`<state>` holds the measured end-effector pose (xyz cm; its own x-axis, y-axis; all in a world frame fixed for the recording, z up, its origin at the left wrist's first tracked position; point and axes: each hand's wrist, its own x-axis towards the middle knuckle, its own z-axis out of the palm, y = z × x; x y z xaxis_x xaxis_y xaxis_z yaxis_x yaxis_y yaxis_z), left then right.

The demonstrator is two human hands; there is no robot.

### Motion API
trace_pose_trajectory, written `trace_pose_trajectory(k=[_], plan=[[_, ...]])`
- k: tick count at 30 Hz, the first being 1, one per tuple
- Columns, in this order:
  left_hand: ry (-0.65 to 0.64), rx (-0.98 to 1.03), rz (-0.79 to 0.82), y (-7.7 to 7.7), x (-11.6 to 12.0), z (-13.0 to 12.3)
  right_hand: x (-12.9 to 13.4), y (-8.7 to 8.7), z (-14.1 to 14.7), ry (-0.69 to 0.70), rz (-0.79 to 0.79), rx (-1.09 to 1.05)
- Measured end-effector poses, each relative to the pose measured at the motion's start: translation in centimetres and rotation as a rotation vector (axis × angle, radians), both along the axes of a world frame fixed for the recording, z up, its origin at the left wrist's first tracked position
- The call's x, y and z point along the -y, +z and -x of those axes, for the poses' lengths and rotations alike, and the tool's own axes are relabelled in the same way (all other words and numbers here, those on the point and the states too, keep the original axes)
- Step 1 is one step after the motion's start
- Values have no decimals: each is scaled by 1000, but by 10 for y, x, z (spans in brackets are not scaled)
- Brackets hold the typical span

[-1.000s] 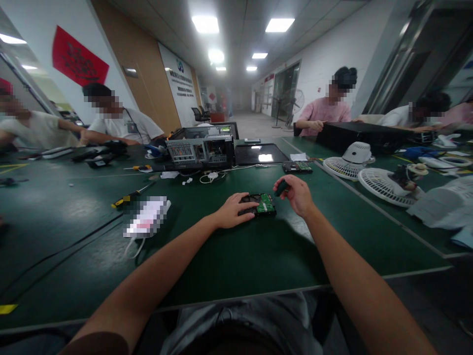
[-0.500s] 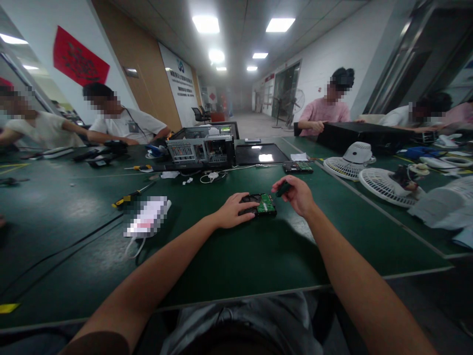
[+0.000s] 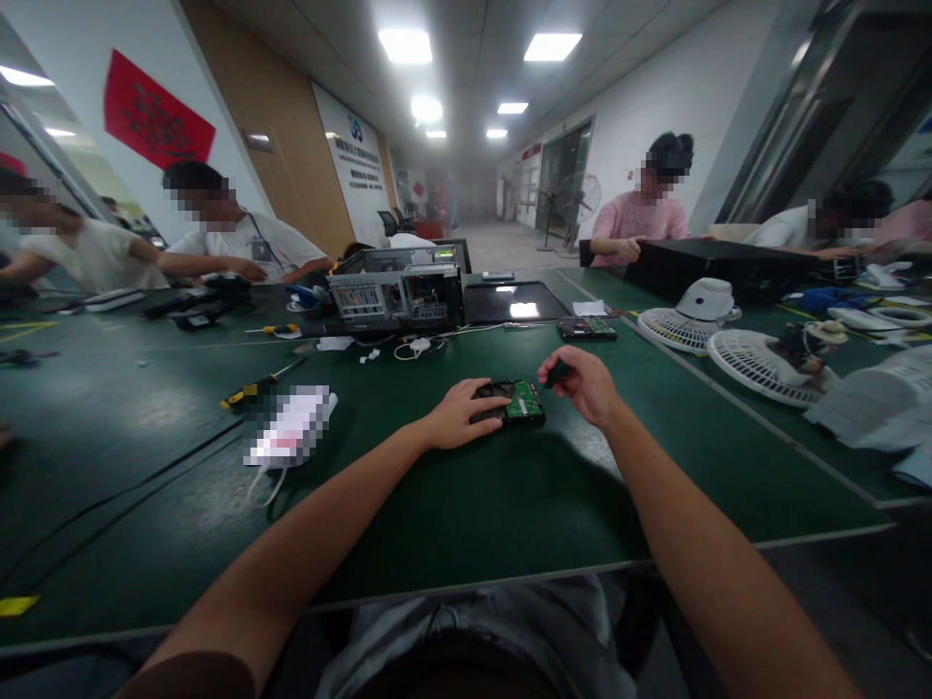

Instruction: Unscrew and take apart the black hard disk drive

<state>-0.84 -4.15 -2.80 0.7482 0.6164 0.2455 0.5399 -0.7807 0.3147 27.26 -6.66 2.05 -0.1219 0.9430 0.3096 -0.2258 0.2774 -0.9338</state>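
Observation:
A hard drive (image 3: 524,400) lies on the green table with its green circuit board facing up. My left hand (image 3: 466,413) holds it down from the left, thumb along the near edge and fingers reaching over its top. At the drive's right end, my right hand (image 3: 582,383) pinches the short dark handle of a screwdriver (image 3: 557,373). The fingers are closed round that handle, slightly above the table; its tip is too small to make out.
Farther back are an opened computer case (image 3: 397,291), a dark flat panel (image 3: 516,303) and a second hard drive (image 3: 586,329). Fan parts (image 3: 761,364) stand at right. A yellow-black screwdriver (image 3: 251,393) and a white blurred-out item (image 3: 291,427) lie left. Co-workers sit around the table.
My right hand has shifted its grip and turned the screwdriver handle slightly. My left hand and the hard drive stay in place. A co-worker at left has moved an arm.

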Motion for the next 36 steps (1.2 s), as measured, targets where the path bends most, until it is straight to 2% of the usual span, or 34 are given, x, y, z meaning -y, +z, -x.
trace_pose_trajectory(k=[16,36], plan=[[-5,-7,-1,3,2,1,-1,1,6,46,61,-110],[-9,10,2,0,0,0,-3,-2,4,-36,4,-44]])
